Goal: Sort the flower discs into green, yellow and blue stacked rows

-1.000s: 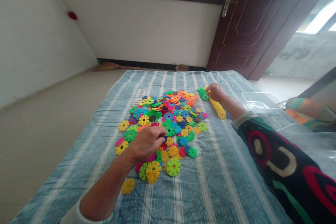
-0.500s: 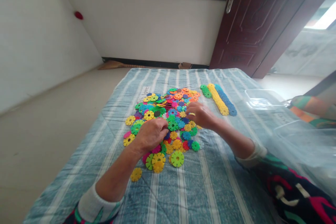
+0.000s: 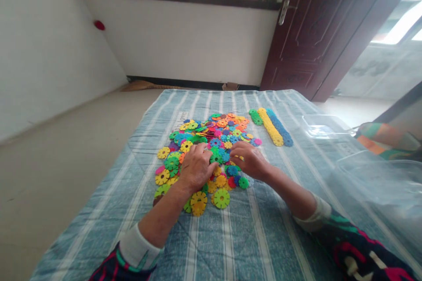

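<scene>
A heap of flat plastic snowflake discs (image 3: 211, 145) in many colours lies on a blue striped quilt (image 3: 263, 228). My left hand (image 3: 197, 167) rests on the near part of the heap, fingers stretched over the discs, nothing gripped. Close beside it on the right, my right hand (image 3: 248, 161) has its fingers curled in a pinch around a small yellow disc (image 3: 240, 157). Beyond the heap to the right lie three sorted rows side by side: a short green row (image 3: 255, 117), a yellow row (image 3: 271, 127) and a blue row (image 3: 281, 127).
A shallow clear plastic lid (image 3: 325, 125) sits on the quilt at the right, with a large clear plastic container (image 3: 379, 184) nearer. Bare floor (image 3: 66, 149) runs along the quilt's left edge. A dark wooden door (image 3: 316, 30) stands behind.
My right hand came back from the sorted rows to the heap and closed on a yellow disc. My left hand went from a pinch to lying flat further into the heap.
</scene>
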